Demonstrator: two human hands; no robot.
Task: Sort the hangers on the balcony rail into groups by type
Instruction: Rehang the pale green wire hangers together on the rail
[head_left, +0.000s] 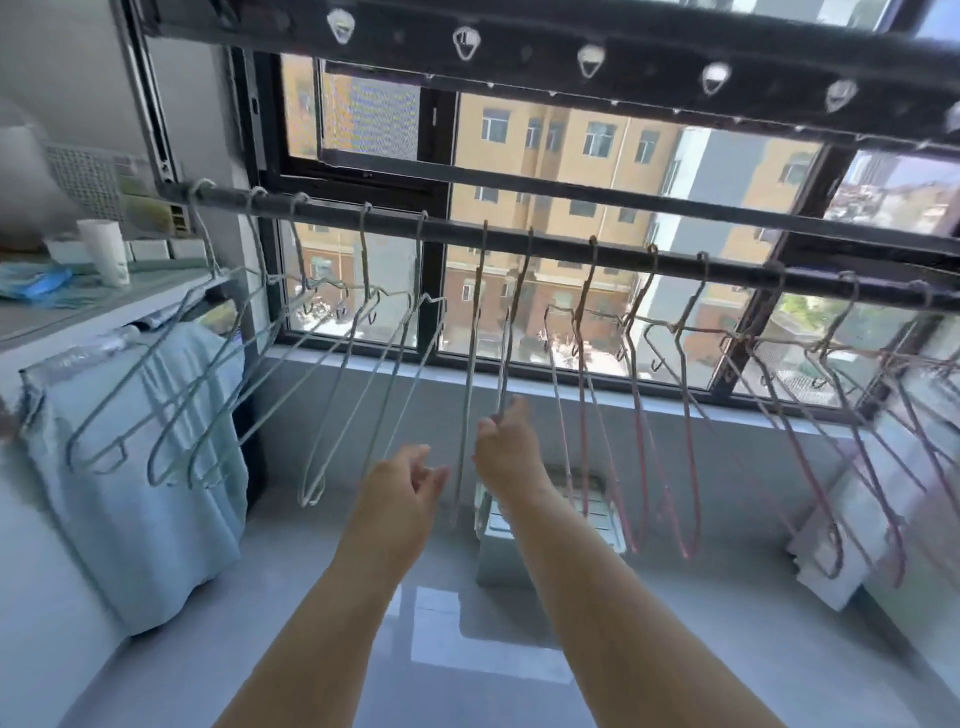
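I see my right hand (501, 447) grasping a grey hanger (508, 364) at twelve o'clock; my left hand (402, 486) has its fingers (431, 472) released.

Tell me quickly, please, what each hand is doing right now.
Left hand: open, holding nothing.
Right hand: gripping the lower end of a grey hanger.
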